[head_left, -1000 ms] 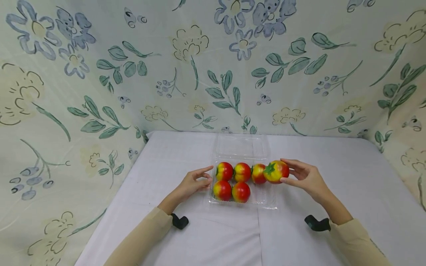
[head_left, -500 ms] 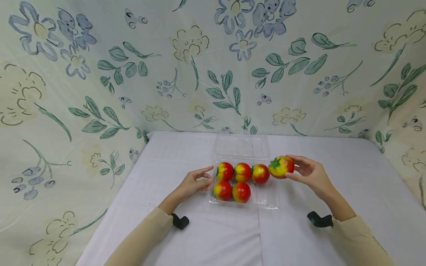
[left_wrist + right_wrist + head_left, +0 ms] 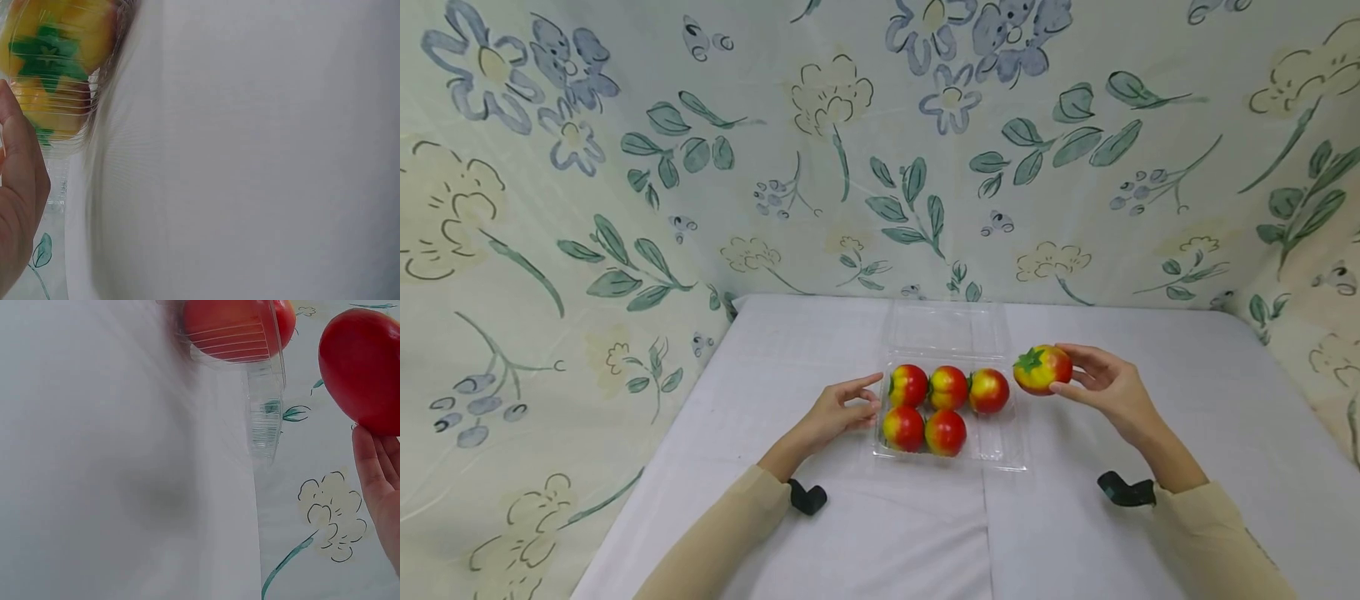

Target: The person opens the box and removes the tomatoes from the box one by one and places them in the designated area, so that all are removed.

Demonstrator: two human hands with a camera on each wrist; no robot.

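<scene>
My right hand (image 3: 1112,385) pinches a red-and-yellow tomato (image 3: 1042,370) between thumb and fingers, its green leafy top facing left. It hangs just right of an open clear plastic box (image 3: 996,450); in the right wrist view the tomato (image 3: 362,372) is apart from the box. Inside the box sit several more tomatoes (image 3: 947,387), three along the far row and two along the near row. At the box's left wall is my left hand (image 3: 831,419), index finger extended, fingertips touching or nearly touching the plastic. The left wrist view shows tomatoes (image 3: 59,44) behind the ribbed wall.
The box's clear lid (image 3: 946,329) lies folded back toward the far table edge. A white cloth (image 3: 917,533) covers the table. Flower-printed fabric (image 3: 880,150) rises behind and at both sides. A black strap piece (image 3: 1126,489) sticks out at the right wrist.
My right hand has moved right and slightly away with the tomato, from over the far row to outside the box. The left hand has stayed at the box's left side.
</scene>
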